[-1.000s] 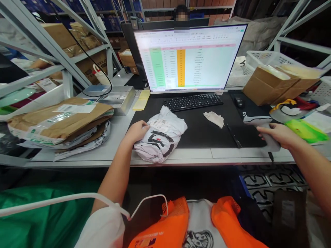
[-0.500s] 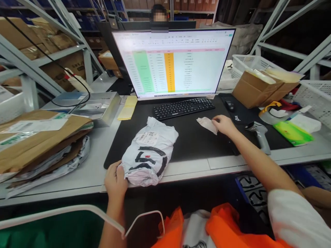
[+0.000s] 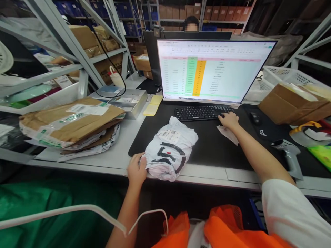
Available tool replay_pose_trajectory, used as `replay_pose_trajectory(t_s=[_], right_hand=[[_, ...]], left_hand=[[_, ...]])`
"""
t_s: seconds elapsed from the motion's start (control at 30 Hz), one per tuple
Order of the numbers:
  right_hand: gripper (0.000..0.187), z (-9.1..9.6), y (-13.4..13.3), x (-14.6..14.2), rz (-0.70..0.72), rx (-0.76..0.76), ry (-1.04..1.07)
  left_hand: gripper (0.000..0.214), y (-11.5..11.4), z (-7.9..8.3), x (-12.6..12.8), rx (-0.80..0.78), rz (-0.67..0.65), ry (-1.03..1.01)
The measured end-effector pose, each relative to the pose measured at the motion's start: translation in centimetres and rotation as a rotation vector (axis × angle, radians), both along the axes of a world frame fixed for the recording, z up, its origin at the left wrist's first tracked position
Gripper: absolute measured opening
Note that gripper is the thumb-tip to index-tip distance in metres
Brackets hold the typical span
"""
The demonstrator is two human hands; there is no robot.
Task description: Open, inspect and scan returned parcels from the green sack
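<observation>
From the head camera I see my left hand point(image 3: 137, 168) at the near edge of the desk. Its fingers are curled and close together, gripping the near left corner of a white parcel bag point(image 3: 170, 151). The bag is soft and lumpy, with black marks and a small paper label on top. It lies half on the black mat point(image 3: 207, 148) and half on the grey desk edge, right in front of me.

My right hand point(image 3: 229, 120) is stretched out to the right end of the black keyboard point(image 3: 201, 113). Its fingers are bent down and held close together, with the tips on the keys. My wrist lies over a crumpled white scrap point(image 3: 230, 135) on the mat.

Behind the keyboard stands a big screen point(image 3: 214, 72) showing a table with green and orange columns. A mouse point(image 3: 254, 118) sits just to the right of my hand, and a grey scanner point(image 3: 288, 155) lies further right. On the left is a pile of brown and grey mail bags point(image 3: 72, 127). A person point(image 3: 191, 23) sits behind the screen.
</observation>
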State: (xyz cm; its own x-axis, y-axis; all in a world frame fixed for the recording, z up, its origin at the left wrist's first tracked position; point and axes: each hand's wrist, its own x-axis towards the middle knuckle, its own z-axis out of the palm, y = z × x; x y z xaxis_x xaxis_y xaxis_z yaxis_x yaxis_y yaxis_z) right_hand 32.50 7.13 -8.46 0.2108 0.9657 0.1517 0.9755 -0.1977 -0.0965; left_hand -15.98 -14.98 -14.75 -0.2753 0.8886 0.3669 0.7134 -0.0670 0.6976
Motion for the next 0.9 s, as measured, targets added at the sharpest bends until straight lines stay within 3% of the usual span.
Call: replay_pose_trajectory(t_s=[0.13, 0.27, 0.37, 0.43, 0.5, 0.57, 0.63, 0.7, 0.83, 0.9], right_hand=[[0.052, -0.2, -6.3, 3.3, 0.008, -0.059, 0.007], [0.052, -2.4, -15.4, 7.6, -0.114, -0.077, -0.039], [0.059, -3.9, -20.1, 8.3, -0.137, -0.083, -0.058], [0.052, -4.3, -21.7, 7.7, -0.113, -0.069, -0.004], [0.042, -4.4, -22.3, 7.0, -0.111, -0.006, 0.128], [0.037, -4.3, -22.6, 6.7, -0.142, 0.08, 0.255], [0.041, -4.1, -23.0, 6.7, -0.188, 0.163, 0.371], [0.048, -3.8, -23.6, 6.8, -0.213, 0.231, 0.521], [0.057, -3.1, -25.4, 5.9, -0.195, 0.304, 0.687], [0.058, -2.5, -26.4, 4.5, -0.146, 0.283, 0.651]], left_hand=[[0.045, 0.6, 0.7, -0.7, -0.112, -0.046, -0.106], [0.046, 2.1, 2.0, -1.3, -0.346, -0.154, -0.235], [0.039, 3.7, 3.8, -1.1, -0.394, -0.201, -0.306], [0.032, 4.4, 5.9, -0.5, -0.287, -0.173, -0.27], [0.024, 4.4, 8.5, 0.8, -0.078, -0.172, -0.134], [0.016, 3.3, 10.9, 2.7, 0.145, -0.275, 0.094], [0.015, 1.2, 12.1, 5.2, 0.266, -0.444, 0.33], [0.019, -1.3, 11.6, 7.7, 0.244, -0.599, 0.51], [0.016, -5.0, 7.9, 10.7, 0.065, -0.925, 0.614], [0.02, -5.7, 6.6, 11.0, 0.04, -0.906, 0.511]])
